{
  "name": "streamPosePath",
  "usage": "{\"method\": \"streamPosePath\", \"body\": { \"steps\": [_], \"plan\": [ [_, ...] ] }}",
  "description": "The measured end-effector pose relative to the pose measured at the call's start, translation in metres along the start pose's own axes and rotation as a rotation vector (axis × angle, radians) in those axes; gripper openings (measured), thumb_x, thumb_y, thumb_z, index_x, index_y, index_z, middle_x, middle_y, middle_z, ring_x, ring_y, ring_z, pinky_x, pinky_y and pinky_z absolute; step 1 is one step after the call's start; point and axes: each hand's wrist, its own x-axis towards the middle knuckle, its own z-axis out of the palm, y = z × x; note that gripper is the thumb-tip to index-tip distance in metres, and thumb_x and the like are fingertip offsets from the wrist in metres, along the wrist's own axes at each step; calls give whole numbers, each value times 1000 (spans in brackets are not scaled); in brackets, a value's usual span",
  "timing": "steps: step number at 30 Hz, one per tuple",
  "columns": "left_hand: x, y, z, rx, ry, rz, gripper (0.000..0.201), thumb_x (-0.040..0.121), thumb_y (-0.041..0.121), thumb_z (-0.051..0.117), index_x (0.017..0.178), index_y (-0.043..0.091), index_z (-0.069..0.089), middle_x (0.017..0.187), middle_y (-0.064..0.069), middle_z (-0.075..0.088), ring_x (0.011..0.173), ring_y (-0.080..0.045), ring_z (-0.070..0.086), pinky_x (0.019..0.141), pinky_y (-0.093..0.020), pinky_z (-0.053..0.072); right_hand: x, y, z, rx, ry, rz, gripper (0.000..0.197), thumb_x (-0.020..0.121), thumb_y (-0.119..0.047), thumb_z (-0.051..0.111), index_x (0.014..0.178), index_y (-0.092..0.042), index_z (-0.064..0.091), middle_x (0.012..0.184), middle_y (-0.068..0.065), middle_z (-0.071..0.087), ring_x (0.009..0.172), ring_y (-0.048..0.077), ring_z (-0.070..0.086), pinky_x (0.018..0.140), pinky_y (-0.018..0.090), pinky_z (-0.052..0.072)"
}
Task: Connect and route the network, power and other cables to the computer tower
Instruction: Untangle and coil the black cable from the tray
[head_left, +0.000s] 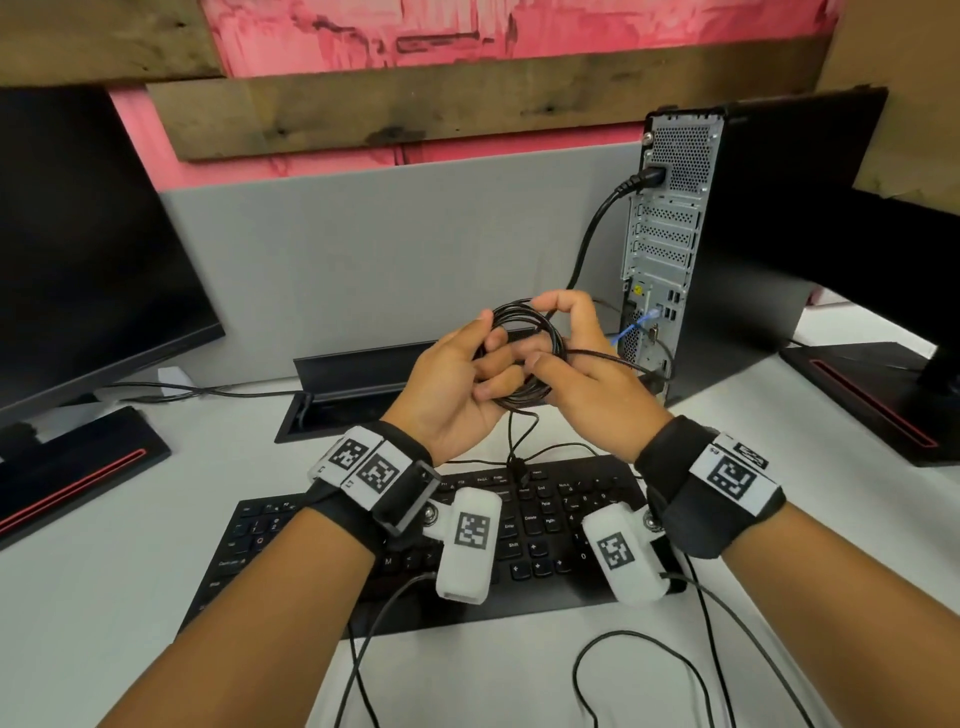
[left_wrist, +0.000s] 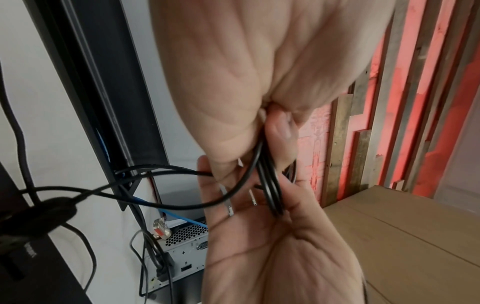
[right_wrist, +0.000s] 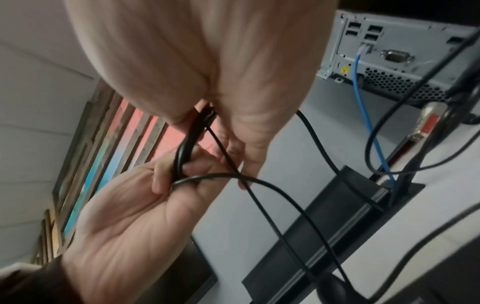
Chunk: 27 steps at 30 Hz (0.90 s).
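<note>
A coil of thin black cable (head_left: 519, 358) hangs in the air above the desk, held between both hands. My left hand (head_left: 467, 374) grips its left side with curled fingers. My right hand (head_left: 576, 353) pinches its right side, thumb and forefinger over the top loop. One strand runs right toward the lower rear of the computer tower (head_left: 670, 234); another drops to the keyboard. The tower's rear panel faces me, with a thick black power cable (head_left: 597, 228) and a blue network cable (head_left: 636, 327) plugged in. The wrist views show the coil (left_wrist: 270, 185) (right_wrist: 184, 152) between the fingers.
A black keyboard (head_left: 519, 525) lies under my wrists. An open black cable tray (head_left: 363, 374) sits in the desk against the grey divider. Monitors stand at left (head_left: 78, 249) and right (head_left: 883, 244). Loose black wires trail over the white desk near me.
</note>
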Motion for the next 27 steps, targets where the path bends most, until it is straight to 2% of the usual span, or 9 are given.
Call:
{"method": "streamPosePath", "body": {
  "steps": [3,5,7,8,11,14,17,23,27],
  "plan": [
    [-2,2,2,-50,-94,-67,38,102,35,39,71,15,47,54,5,17,45,-9,17,82,-29,40,3,0,0,146,2,-1,45,100,-19,48,140,-34,37,110,27,66,101,46,64,95,63,51],
    [-4,4,5,-46,-121,-99,35,101,34,40,72,15,45,56,5,14,47,-10,14,76,-25,46,2,-2,-4,66,6,-47,43,105,-26,47,145,-32,35,90,7,69,80,25,66,81,45,59],
    [-3,6,3,-28,-113,-107,39,104,35,36,71,15,45,54,6,17,47,-8,15,59,-17,28,2,-2,-8,-19,-3,-104,42,105,-31,49,145,-25,38,74,-7,65,66,7,61,63,24,53],
    [-3,7,2,-20,-105,-107,40,105,35,36,70,15,45,52,7,20,47,-8,14,57,-19,19,2,-2,-11,-56,-5,-121,43,102,-36,54,142,-25,42,73,-2,66,63,14,61,60,29,53],
    [-2,11,-6,-15,-72,-100,39,104,33,38,70,15,45,50,8,25,45,-7,13,57,-21,10,0,1,-26,-218,16,-163,55,86,-43,75,135,-24,56,67,18,60,61,39,57,62,46,53],
    [-1,21,-19,-62,-16,-25,39,103,35,38,69,16,46,49,8,26,39,-5,22,61,-20,13,-2,0,-49,-222,54,-85,40,75,-29,85,112,-19,76,77,5,75,71,27,71,73,38,61],
    [2,32,-32,-99,89,59,41,105,35,35,69,16,44,48,8,26,36,-6,24,42,-17,31,-2,0,-74,-338,126,-54,13,81,-19,83,93,-20,80,81,-6,78,74,9,73,71,20,58],
    [3,47,-57,-3,226,137,41,106,35,35,69,18,44,48,8,24,36,-7,21,50,-20,27,3,36,-126,-353,793,112,28,89,-38,73,70,-19,68,67,1,62,64,15,53,67,31,47],
    [6,42,-55,111,272,162,40,106,34,38,70,16,44,48,8,24,38,-7,18,48,-21,14,6,42,-122,-338,907,162,34,91,-39,70,65,-20,59,57,-4,50,54,11,44,62,26,40]
  ]
}}
